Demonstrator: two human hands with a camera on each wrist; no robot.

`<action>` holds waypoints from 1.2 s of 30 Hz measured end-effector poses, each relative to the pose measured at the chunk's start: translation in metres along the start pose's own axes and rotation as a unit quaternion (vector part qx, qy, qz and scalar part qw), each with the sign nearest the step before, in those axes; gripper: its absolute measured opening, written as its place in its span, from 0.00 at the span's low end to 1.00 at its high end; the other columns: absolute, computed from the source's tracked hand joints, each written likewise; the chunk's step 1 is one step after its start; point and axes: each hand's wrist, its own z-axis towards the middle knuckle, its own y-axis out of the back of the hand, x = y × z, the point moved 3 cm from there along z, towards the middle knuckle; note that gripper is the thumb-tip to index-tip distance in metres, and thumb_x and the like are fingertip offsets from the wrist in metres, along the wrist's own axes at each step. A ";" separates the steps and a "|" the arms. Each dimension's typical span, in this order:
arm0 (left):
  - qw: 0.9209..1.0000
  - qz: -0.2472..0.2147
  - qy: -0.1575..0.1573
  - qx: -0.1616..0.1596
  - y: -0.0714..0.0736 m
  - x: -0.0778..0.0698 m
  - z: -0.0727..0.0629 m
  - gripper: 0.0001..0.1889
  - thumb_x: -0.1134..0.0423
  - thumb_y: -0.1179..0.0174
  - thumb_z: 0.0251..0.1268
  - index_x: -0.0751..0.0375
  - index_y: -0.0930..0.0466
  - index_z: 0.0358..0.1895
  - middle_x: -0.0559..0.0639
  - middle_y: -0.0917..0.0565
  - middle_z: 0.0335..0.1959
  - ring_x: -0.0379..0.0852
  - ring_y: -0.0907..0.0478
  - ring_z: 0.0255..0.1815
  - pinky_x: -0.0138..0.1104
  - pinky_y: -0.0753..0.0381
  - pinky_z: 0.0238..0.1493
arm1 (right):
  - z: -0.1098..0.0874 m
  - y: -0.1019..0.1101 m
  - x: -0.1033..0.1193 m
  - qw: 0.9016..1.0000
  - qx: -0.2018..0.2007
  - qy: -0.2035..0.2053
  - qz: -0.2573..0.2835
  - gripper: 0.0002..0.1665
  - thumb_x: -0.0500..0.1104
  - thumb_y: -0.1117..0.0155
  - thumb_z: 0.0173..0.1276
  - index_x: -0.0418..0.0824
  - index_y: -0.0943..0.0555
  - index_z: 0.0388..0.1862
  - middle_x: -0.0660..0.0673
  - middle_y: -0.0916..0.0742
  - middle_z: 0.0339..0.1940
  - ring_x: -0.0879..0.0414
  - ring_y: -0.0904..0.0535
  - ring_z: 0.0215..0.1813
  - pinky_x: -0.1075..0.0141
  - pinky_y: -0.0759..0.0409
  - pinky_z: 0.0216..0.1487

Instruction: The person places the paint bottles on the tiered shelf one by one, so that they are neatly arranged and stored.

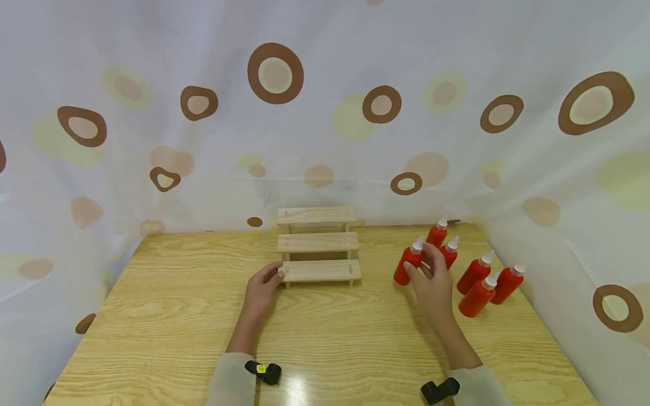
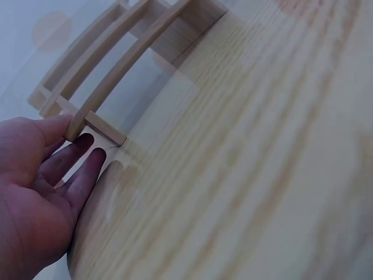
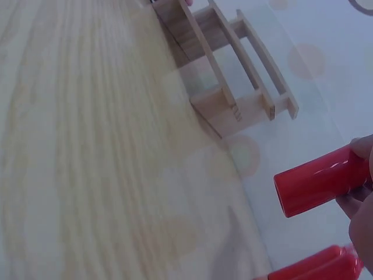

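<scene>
A small three-tier wooden display rack (image 1: 320,270) stands at the middle back of the table. At the left end of its lowest step is my left hand (image 1: 263,285); in the left wrist view the thumb lies on the step's end (image 2: 78,123) with fingers beneath, pinching it. My right hand (image 1: 433,279) grips a red squeeze bottle (image 1: 408,265) with a white pointed cap. That bottle is upright, right of the rack, and its base (image 3: 285,197) shows raised off the tabletop in the right wrist view.
Several more red squeeze bottles (image 1: 477,298) stand at the right side of the table, some close behind and beside my right hand. A patterned white curtain (image 1: 325,141) hangs behind the wood-grain table (image 1: 167,327) and along its sides.
</scene>
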 end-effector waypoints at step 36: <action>1.000 0.006 -0.003 0.005 0.004 0.002 0.000 0.20 0.56 0.41 0.76 0.53 0.23 0.67 0.59 0.22 0.67 0.56 0.26 0.68 0.53 0.30 0.72 | 0.094 -0.142 0.098 0.974 0.166 0.103 0.113 0.36 0.35 0.35 0.72 0.42 0.36 0.75 0.39 0.24 0.70 0.45 0.25 0.69 0.54 0.26 0.71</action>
